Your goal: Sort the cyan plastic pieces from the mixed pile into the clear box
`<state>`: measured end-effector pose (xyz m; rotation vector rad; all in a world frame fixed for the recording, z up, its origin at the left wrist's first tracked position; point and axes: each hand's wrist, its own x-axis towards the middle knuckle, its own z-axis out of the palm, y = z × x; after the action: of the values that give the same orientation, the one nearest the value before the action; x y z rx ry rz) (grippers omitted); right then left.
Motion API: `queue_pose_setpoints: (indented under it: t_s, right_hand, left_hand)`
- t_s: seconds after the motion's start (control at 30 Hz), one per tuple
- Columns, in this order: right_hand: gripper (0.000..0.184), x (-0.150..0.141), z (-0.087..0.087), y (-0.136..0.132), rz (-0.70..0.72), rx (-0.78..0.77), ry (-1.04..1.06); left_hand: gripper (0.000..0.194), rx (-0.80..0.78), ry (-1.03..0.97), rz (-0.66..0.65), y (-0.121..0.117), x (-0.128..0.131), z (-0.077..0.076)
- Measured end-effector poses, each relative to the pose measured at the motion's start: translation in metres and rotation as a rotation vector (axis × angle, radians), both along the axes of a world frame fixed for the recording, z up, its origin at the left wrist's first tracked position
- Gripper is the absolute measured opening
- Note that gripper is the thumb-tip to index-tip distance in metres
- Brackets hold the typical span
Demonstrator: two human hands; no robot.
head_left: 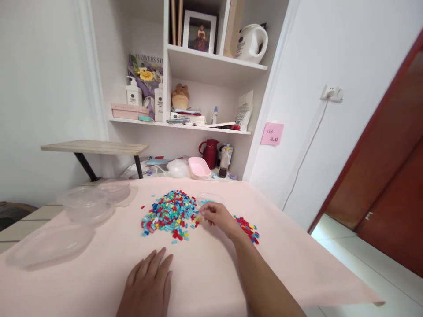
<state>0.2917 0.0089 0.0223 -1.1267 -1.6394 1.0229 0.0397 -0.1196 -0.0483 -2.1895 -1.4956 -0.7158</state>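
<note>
A heap of small building bricks (173, 209) in blue, teal, red, yellow and green lies on the pink tablecloth (201, 273). My left hand (148, 277) rests flat on the cloth in front of the heap, fingers extended and holding nothing. At the heap's right edge, my right hand (216, 216) has its fingers curled and pinched together; whatever may be between the tips is too small to make out. Just behind it stands a clear plastic tub (209, 197) with some light-blue bricks inside, partly covered by the hand. A smaller pile of mostly red bricks (247, 229) sits right of my wrist.
Clear plastic containers (84, 204) and a clear lid (53, 246) occupy the table's left side. At the back are a pink tray (199, 168), a red jug (210, 153) and a bottle (224, 163). A small wooden shelf (95, 147) overhangs the back left corner.
</note>
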Motion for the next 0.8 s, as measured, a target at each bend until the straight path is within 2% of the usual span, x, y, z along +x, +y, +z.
queue_pose_setpoints:
  t_s: [0.1, 0.17, 0.27, 0.33, 0.53, 0.8]
  right_hand:
    - [0.019, -0.011, -0.004, -0.008, 0.252, -0.015, -0.174]
    - [0.023, -0.017, -0.007, -0.011, 0.295, 0.074, -0.288]
    - [0.028, -0.022, -0.009, -0.012, 0.253, 0.246, -0.437]
    - [0.031, -0.024, -0.009, -0.013, 0.223, 0.290, -0.518]
    - [0.022, -0.028, -0.005, -0.017, 0.154, 0.271, -0.615]
    - [0.034, -0.024, -0.007, -0.016, 0.205, 0.264, -0.596]
  left_hand:
    - [0.036, -0.006, -0.010, 0.004, -0.002, 0.002, 0.001]
    - [0.036, 0.000, -0.015, 0.009, -0.003, 0.003, 0.001]
    - [0.036, 0.025, -0.013, 0.012, -0.004, 0.004, 0.000]
    - [0.035, 0.046, -0.012, 0.010, -0.004, 0.004, 0.000]
    - [0.034, 0.058, -0.003, 0.007, -0.005, 0.005, 0.003]
    - [0.035, 0.031, -0.012, 0.013, -0.006, 0.005, 0.003]
